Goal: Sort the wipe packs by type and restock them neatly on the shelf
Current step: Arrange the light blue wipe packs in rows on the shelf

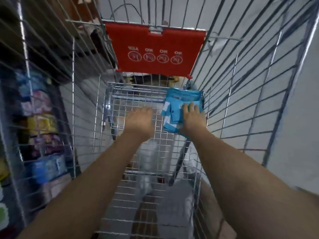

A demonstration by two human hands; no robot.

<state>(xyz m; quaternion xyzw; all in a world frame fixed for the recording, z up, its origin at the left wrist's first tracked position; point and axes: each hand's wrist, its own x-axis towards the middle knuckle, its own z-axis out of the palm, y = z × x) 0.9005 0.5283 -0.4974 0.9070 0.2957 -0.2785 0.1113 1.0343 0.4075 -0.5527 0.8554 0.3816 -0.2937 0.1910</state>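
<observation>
Blue packs [183, 99] lie in the far right corner of the cart [120, 100], directly under the right hand [191, 119]. Its fingers [189, 107] rest straight on top, with no wrap visible.

The left hand [139, 121] is just left of the packs, fingers relaxed over the bare wire floor, holding nothing.

The packs' long axis runs away from the fingers, along the right wall. That wall and the far wall touch or closely bound the packs. Free room lies leftward and upward, toward the shelf [39, 118] outside the left wall.
</observation>
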